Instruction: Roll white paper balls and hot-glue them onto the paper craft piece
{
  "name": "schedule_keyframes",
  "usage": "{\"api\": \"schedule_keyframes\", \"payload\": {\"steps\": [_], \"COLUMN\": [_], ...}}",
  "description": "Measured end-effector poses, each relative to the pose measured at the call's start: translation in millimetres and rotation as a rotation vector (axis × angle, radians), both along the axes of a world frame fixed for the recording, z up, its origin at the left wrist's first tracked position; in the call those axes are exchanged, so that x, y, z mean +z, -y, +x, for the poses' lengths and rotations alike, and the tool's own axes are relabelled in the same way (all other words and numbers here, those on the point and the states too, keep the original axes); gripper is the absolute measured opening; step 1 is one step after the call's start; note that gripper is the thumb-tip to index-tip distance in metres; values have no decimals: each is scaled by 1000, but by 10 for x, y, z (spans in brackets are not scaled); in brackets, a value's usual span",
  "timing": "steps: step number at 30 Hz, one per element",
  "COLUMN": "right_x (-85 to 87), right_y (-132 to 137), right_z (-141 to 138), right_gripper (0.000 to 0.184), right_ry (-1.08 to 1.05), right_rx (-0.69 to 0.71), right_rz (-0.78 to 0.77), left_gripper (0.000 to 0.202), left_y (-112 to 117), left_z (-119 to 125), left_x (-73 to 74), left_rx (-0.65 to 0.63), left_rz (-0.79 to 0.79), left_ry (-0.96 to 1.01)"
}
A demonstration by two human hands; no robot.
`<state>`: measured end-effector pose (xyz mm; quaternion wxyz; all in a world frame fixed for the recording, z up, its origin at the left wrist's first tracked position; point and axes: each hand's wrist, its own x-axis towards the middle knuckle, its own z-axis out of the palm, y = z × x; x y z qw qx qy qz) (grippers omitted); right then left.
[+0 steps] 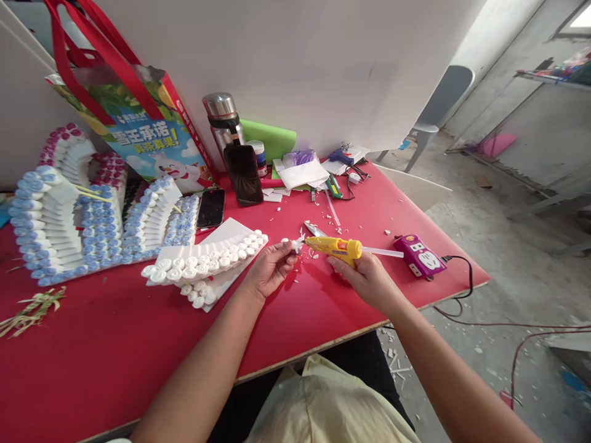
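Observation:
My right hand [369,280] is wrapped round the handle of a yellow hot glue gun [333,247], with a whitish glue stick [384,252] poking out of its back. The gun's nozzle points left and is at a small white piece [298,245], touching it or nearly so. Pinched between the fingertips of my left hand [271,268] is that white piece; its exact kind is too small to make out. Just left of this hand lies a white craft [203,264] with rows of rolled white rosettes on a white board.
Blue-and-white rosette crafts [46,227] stand at left, near a printed bag [157,135]. Behind are a steel thermos [220,111], a propped phone [242,175] and a blue glue gun [340,157]. A purple power socket [420,257] with a cord sits near the red table's [295,326] right edge.

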<state>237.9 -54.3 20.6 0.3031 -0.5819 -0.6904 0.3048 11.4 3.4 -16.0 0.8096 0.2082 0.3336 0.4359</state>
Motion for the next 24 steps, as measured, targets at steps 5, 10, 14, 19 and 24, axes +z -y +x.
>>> {"api": "schedule_keyframes", "payload": {"steps": [5,10,14,19,24], "right_x": [16,20,33,48,35], "right_y": [10,39,47,35,26], "right_z": [-7,-23,-16,8,59], "right_gripper": [51,52,51,52,55], "right_ry": [28,40,61,59,28], "right_rx": [-23,8,8,-48,-79], "right_rz": [-1,-23,-4,32,49], "left_gripper": [13,12,11,10,15], "left_y": [3,0,-1,-6,2], "left_z": [-7,-3,-5,-23,-30], "left_x": [14,21,13,-7,-2], "left_rx": [-10,12,15,-7,-21], "left_rz": [-21,-50,-45,-35,-5], "left_ry": [20,18,24,43,28]}}
